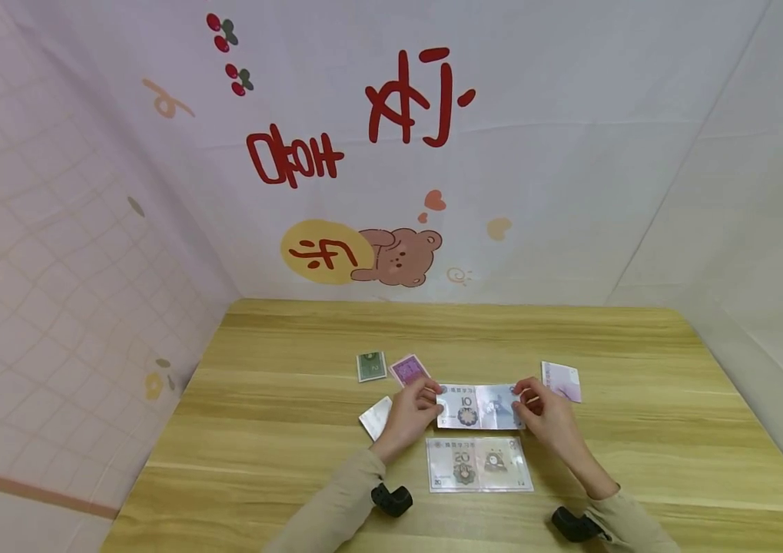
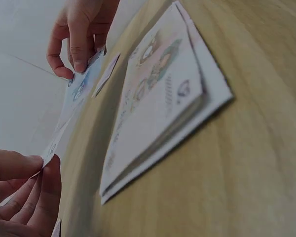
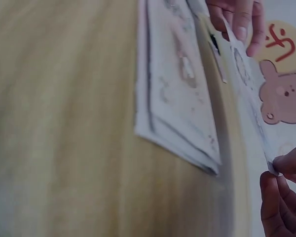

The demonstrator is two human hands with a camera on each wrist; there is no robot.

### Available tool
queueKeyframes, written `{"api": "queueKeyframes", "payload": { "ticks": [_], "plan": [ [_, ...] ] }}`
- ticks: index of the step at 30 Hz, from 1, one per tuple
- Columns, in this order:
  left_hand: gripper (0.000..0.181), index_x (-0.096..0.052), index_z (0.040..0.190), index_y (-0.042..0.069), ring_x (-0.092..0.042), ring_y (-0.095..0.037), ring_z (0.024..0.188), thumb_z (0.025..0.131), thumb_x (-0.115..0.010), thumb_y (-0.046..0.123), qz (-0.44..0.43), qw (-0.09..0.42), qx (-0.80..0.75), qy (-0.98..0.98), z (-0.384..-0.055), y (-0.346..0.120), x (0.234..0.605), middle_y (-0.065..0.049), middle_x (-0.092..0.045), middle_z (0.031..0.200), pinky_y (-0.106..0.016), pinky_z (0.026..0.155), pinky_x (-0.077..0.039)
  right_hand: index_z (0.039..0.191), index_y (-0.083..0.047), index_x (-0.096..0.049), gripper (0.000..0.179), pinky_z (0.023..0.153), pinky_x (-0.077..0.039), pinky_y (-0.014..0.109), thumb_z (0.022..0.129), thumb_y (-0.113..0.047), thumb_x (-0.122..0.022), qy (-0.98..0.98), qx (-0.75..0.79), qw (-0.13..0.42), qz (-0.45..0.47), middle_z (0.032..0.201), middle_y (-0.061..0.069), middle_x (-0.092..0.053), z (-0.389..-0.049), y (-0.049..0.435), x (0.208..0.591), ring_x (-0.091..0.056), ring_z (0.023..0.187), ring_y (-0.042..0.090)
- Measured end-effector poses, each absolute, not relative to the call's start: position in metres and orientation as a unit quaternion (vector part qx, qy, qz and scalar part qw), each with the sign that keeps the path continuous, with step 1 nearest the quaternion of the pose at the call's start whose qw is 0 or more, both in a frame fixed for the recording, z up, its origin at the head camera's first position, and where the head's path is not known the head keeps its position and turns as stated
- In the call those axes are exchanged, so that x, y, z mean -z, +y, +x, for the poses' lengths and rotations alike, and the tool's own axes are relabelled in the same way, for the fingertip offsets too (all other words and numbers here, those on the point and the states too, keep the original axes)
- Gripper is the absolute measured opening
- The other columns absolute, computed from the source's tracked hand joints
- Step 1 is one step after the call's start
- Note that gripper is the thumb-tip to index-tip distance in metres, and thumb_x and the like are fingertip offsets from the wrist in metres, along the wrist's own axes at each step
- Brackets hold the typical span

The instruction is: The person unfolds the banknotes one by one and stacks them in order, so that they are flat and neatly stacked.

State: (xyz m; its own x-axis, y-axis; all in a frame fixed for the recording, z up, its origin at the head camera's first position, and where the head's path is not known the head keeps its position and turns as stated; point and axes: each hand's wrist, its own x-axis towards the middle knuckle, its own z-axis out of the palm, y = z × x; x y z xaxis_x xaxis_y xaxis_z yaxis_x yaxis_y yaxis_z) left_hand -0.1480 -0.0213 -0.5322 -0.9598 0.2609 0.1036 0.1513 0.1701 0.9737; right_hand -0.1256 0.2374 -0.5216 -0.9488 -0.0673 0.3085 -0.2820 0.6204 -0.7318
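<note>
My left hand (image 1: pixel 409 411) and right hand (image 1: pixel 552 415) each pinch one end of a blue play banknote (image 1: pixel 477 407) marked 10. It is spread out flat between them, with a crease down its middle. In the left wrist view the note (image 2: pixel 81 89) is seen nearly edge-on, thumb on one face and fingers behind. Just in front of it, on the table, lies a banknote (image 1: pixel 479 465) marked 20. The left wrist view shows that lower note (image 2: pixel 153 94) as layered, its edges slightly apart.
Behind the left hand lie a small folded green note (image 1: pixel 372 366) and a purple note (image 1: pixel 409 369). A whitish note (image 1: pixel 376 417) sits beside the left wrist. Past the right hand is a pale violet note (image 1: pixel 561 379). The wooden table (image 1: pixel 260 399) meets a printed cloth backdrop (image 1: pixel 543 192).
</note>
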Motion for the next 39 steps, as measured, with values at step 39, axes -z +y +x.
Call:
{"api": "queueKeyframes", "payload": {
  "ticks": [39],
  "plan": [
    [0.019, -0.060, 0.095, -0.007, -0.063, -0.013, 0.058, 0.079, -0.069, -0.014, 0.194, 0.180, -0.580, 0.770, -0.102, -0.047, 0.531, -0.002, -0.056, 0.073, -0.024, 0.053, -0.054, 0.082, -0.012, -0.055, 0.032, 0.048, -0.042, 0.021, 0.070, 0.013, -0.070, -0.903, -0.354, 0.048, 0.239, 0.070, -0.010, -0.050, -0.085, 0.228, 0.526, -0.047, 0.059, 0.001]
  ]
}}
